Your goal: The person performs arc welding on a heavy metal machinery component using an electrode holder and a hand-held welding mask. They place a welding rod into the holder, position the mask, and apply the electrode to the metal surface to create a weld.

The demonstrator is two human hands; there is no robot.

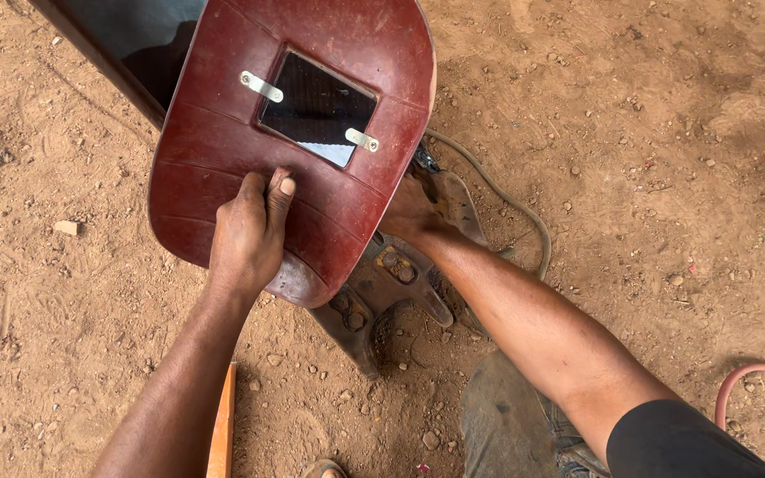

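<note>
Handheld welding shield (294, 133), dark red, held over bare dirt ground (666, 177). Its long axis runs from lower left to upper right, rounded base toward the wearer, dark rectangular viewing window (319, 108) fixed with two metal clips. The left hand (250, 235) grips the shield's lower face, fingers closed behind it, thumb pressed on the front. The right hand (413, 212) lies mostly hidden behind the shield's edge; its grip cannot be made out. Beneath, a rusty metal bracket (382, 292) and a cable (506, 199) are partly concealed. The shield's top is cut off.
</note>
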